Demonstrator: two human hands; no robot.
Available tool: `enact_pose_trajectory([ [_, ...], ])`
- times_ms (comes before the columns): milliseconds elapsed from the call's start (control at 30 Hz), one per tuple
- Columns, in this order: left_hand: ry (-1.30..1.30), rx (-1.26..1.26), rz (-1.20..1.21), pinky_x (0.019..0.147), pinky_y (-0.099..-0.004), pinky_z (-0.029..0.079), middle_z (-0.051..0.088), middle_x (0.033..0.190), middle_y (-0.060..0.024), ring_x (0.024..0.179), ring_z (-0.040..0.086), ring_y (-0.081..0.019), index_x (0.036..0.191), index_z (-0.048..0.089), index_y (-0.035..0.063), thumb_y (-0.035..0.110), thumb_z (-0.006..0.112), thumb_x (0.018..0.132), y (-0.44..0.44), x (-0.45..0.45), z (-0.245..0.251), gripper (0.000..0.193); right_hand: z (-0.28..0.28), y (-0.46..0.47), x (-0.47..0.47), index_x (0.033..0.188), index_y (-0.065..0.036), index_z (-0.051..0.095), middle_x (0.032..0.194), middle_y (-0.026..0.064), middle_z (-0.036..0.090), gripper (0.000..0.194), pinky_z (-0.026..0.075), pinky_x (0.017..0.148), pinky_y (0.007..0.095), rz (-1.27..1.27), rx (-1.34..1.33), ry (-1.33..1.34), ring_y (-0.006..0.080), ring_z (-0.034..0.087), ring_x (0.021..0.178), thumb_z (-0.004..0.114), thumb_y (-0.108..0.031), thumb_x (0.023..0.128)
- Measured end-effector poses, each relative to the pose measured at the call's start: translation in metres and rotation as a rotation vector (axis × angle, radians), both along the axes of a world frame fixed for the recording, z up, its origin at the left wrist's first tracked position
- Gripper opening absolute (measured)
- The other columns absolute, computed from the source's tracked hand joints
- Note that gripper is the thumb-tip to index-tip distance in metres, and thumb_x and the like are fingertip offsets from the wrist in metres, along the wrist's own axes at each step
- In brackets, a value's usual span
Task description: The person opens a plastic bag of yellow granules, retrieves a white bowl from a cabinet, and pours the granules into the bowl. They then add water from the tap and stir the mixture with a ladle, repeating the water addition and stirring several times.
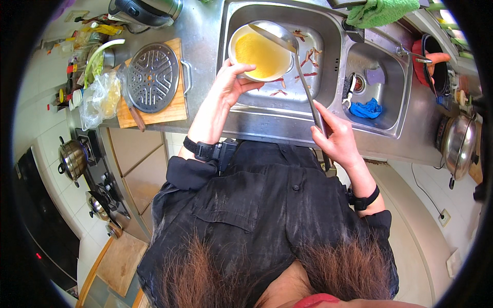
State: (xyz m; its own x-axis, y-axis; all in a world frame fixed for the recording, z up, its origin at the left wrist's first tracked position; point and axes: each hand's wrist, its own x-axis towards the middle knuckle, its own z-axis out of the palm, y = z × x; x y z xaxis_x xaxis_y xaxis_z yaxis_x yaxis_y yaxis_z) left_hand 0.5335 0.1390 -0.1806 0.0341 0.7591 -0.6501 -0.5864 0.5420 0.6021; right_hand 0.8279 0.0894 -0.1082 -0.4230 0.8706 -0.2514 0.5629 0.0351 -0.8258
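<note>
My left hand [233, 82] holds a white bowl [262, 77] by its near left side, above the large basin of a steel sink. Yellow grains under cloudy yellow liquid [256, 56] fill part of the bowl. The handle of a metal ladle [304, 82] is in my right hand [336, 133]. The head of the ladle lies over the bowl's far right rim; whether it touches the rim I cannot tell. Reddish and pale peelings [308, 57] are scattered on the basin floor below.
Left of the sink, a round perforated steamer plate [153, 77] and a knife [135, 117] lie on a wooden board [183, 104], beside a plastic bag [98, 102]. A blue cloth [366, 109] lies in the small basin [393, 121]. A green towel [381, 11] hangs near the tap.
</note>
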Motion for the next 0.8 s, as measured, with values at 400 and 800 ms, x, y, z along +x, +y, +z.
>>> enact_pose_trajectory([
  [400,-0.022,0.026,0.014,0.089,-0.0520,0.058,0.059,0.122,-0.0202,0.106,0.066,-0.0380,0.132,0.042,0.0015,0.003,0.069,0.081,0.007,0.012,-0.005,0.058,-0.003,0.001,-0.002,0.141,0.003,0.047,0.096,-0.0031,0.057,0.059,0.046,0.067,0.0185,-0.207,-0.604,0.426,0.0017,0.051,0.077,0.066,-0.007,0.086],
  [800,-0.266,0.102,0.025,0.095,-0.0496,0.055,0.060,0.125,-0.0203,0.109,0.064,-0.0387,0.134,0.042,-0.0018,0.000,0.064,0.082,0.006,0.011,-0.015,0.056,0.024,0.002,0.009,0.136,-0.002,0.054,0.073,0.0049,0.058,0.061,0.047,0.060,0.0241,-0.004,-0.022,0.160,0.0084,0.054,0.062,0.069,-0.006,0.078],
])
